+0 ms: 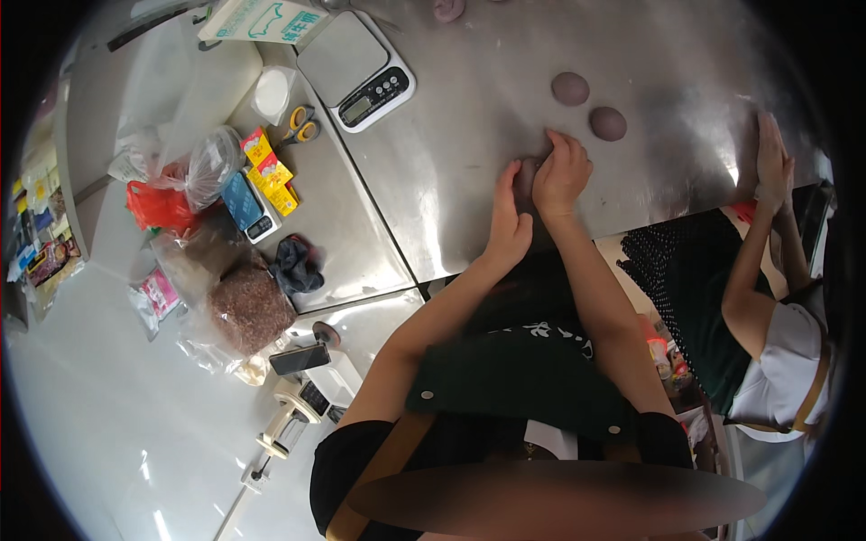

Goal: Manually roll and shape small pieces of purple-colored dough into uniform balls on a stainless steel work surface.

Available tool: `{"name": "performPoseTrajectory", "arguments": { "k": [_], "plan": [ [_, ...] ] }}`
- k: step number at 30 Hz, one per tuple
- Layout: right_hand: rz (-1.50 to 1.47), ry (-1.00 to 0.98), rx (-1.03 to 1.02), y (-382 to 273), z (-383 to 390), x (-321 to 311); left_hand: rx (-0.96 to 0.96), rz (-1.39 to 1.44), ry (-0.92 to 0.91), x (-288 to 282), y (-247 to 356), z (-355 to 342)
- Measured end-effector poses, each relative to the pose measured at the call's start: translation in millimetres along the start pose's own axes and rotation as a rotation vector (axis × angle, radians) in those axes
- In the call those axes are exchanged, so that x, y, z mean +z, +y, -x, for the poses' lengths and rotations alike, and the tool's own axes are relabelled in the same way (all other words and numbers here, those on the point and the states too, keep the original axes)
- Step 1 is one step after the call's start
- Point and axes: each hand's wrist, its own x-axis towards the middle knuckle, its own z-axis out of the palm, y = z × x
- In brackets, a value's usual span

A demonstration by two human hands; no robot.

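Observation:
A small purplish dough ball (526, 175) lies on the steel worktop between my two hands, partly hidden by them. My left hand (510, 221) is cupped along its left side, fingers long and pressed together. From the right, my right hand (561, 176) curves around the same ball, with its fingertips bent over the far side. Farther off to the right, two round purple dough balls sit apart on the metal, one dough ball (570, 88) a little beyond the other dough ball (608, 123). Another purple piece (448, 9) shows at the far edge.
On the left are a digital scale (365, 86), scissors (301, 126), yellow packets (271, 171), a smaller blue scale (244, 203), a red plastic bag (161, 206) and a bag of reddish-brown filling (248, 307). At right, a co-worker's hands (771, 167) are pressed together over the worktop.

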Motion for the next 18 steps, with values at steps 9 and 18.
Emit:
{"name": "performPoseTrajectory", "arguments": {
  "k": [9, 18],
  "plan": [
    [-0.165, -0.028, 0.071, -11, -1, -4, 0.005, -0.157, -0.036, 0, 4, 2],
    [-0.071, 0.011, -0.015, 8, 10, 4, -0.105, -0.063, -0.116, -8, -5, -10]
  ]
}}
